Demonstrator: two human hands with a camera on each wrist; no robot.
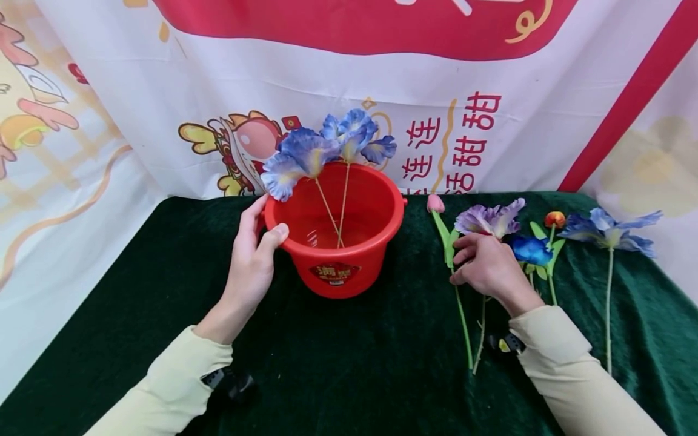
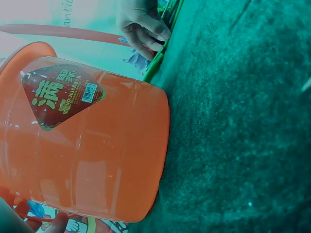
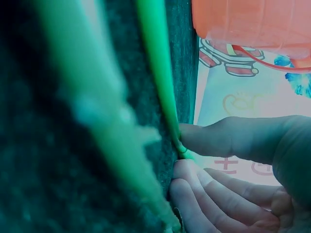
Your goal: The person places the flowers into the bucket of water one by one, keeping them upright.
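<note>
My left hand (image 1: 248,266) grips the left rim of a red plastic bucket (image 1: 297,263), its thumb over the edge. Two blue iris-like artificial flowers (image 1: 308,154) stand inside, their thin stems crossing near the bottom and blooms leaning past the rim. To the right, my right hand (image 1: 493,266) pinches the green stem of a pink tulip (image 1: 436,204) low over the cloth. The right wrist view has thumb and fingertips meeting at that stem (image 3: 163,82), with a blurred thicker stem (image 3: 109,131) nearer the camera. A purple ruffled flower (image 1: 493,218) lies just beyond this hand, partly covered by it.
Right of that hand lie a deep blue flower (image 1: 531,249), an orange tulip (image 1: 555,219) and a large pale-blue flower (image 1: 611,231). Dark green cloth (image 1: 349,363) covers the table. A printed white and red backdrop (image 1: 305,72) hangs close behind the bucket.
</note>
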